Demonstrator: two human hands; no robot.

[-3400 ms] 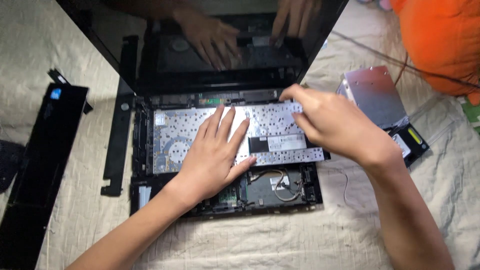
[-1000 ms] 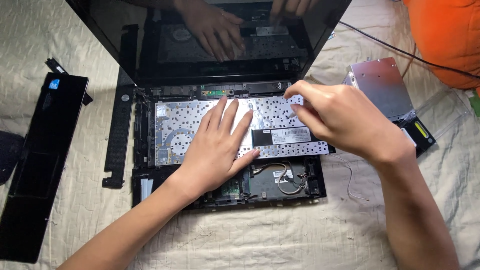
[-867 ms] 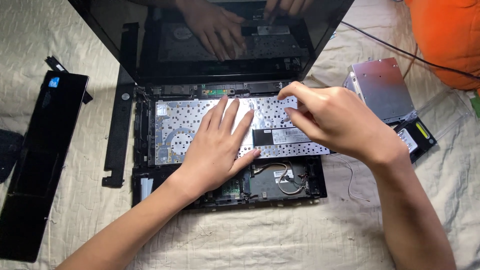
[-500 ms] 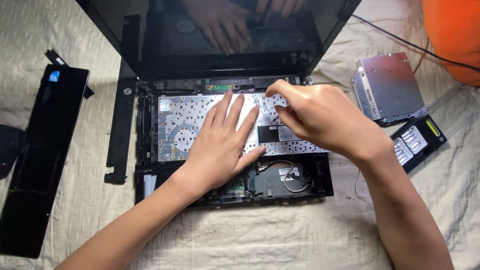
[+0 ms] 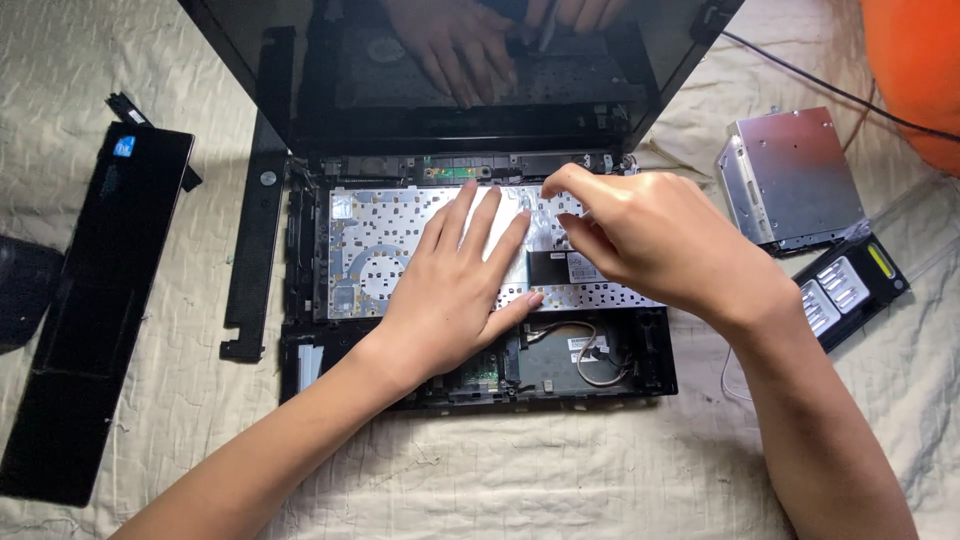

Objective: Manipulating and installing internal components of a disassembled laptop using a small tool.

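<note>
A dismantled black laptop (image 5: 640, 375) lies open on a beige cloth, its dark screen (image 5: 300, 60) tilted up and mirroring both hands. A silver perforated keyboard plate (image 5: 365, 250) lies face down across the base. My left hand (image 5: 460, 290) presses flat on the plate's middle, fingers spread. My right hand (image 5: 650, 240) is curled over the plate's upper right part, fingertips pinched near its top edge; what they pinch is hidden. Below the plate, wires and a circuit board (image 5: 580, 350) show in the bare base.
A long black palm-rest panel (image 5: 95, 300) lies at the left, a narrow black trim strip (image 5: 255, 260) beside the laptop. At the right sit a silver optical drive (image 5: 795, 180) and a small black module (image 5: 850, 290). An orange object (image 5: 915, 70) fills the top right corner.
My right hand has slid left along the plate's top edge, from its right corner toward the middle. My left hand stays flat on the plate. The view has shifted slightly.
</note>
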